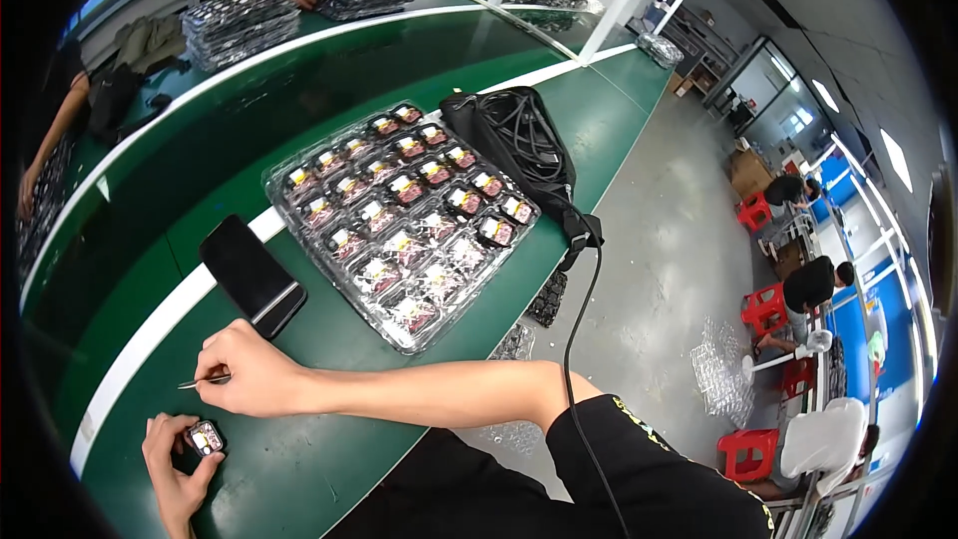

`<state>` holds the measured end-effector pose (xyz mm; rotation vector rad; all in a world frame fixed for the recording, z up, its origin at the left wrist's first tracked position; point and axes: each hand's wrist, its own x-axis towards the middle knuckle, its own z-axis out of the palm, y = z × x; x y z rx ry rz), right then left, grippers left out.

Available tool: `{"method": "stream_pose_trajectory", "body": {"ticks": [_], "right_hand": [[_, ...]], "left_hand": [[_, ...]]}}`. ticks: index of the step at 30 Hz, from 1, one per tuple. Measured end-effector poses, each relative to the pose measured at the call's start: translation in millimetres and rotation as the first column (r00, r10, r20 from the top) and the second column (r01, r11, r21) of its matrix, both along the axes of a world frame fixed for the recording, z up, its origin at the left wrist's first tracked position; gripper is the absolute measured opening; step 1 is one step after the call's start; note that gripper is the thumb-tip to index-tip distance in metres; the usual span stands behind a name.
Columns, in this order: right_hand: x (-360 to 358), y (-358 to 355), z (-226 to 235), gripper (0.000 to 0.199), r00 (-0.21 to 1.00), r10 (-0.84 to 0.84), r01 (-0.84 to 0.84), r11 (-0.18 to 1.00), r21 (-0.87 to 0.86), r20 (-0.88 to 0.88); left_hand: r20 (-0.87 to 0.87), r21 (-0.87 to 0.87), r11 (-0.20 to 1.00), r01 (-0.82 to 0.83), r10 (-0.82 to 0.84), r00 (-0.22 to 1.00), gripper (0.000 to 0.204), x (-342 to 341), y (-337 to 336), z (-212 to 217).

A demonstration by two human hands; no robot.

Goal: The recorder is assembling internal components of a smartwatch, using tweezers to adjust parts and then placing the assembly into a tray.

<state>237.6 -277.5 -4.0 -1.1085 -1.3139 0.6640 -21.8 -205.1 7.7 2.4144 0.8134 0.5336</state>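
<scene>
Black-rimmed square piece (206, 437) pinched in left hand (172, 477); right hand (251, 371) closed round thin metal tool (192, 384), apart from piece; steady hold, light touch advisable

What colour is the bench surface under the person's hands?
The bench surface is green; it shows best in the head view.

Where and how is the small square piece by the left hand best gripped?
Probably by its opposite edges, pinched from the sides between finger and thumb, much as the left hand holds the piece now. It is small and blocky, and its patterned face points up; an edge grip leaves that face open to the right hand.
</scene>
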Motion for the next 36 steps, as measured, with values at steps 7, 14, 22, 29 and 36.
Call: {"method": "stream_pose_trajectory", "body": {"ticks": [7, 14, 22, 29, 36], "right_hand": [[1.7, 3.1, 1.2, 0.013, 0.999, -0.036, 0.036, 0.999, -0.001, 0.001], [1.5, -7.8, 8.1, 0.016, 0.998, 0.068, -0.067, 0.986, -0.152, 0.002], [8.4, -8.7, 16.9, 0.016, 0.992, 0.072, -0.055, 0.986, -0.160, 0.107], [0.1, -3.1, 6.2, 0.012, 0.994, 0.042, -0.037, 0.998, -0.052, 0.100], [1.0, -9.1, 20.2, 0.012, 0.989, 0.093, -0.082, 0.992, -0.098, 0.115]], "left_hand": [[0.108, -0.100, 0.992, -0.083, 0.094, 0.990, 0.058, 1.5, 8.8, 33.4], [0.280, 0.178, 0.943, 0.281, -0.323, 0.904, 0.048, 147.4, 4.6, 111.7], [-0.003, 0.213, 0.807, 0.551, -0.563, 0.826, 0.045, 324.0, 22.3, 117.2], [-0.211, 0.264, 0.813, 0.520, -0.477, 0.853, 0.047, 407.5, 85.4, 94.8], [-0.264, 0.197, 0.820, 0.537, -0.483, 0.835, 0.062, 410.6, 83.1, 86.6]]}}
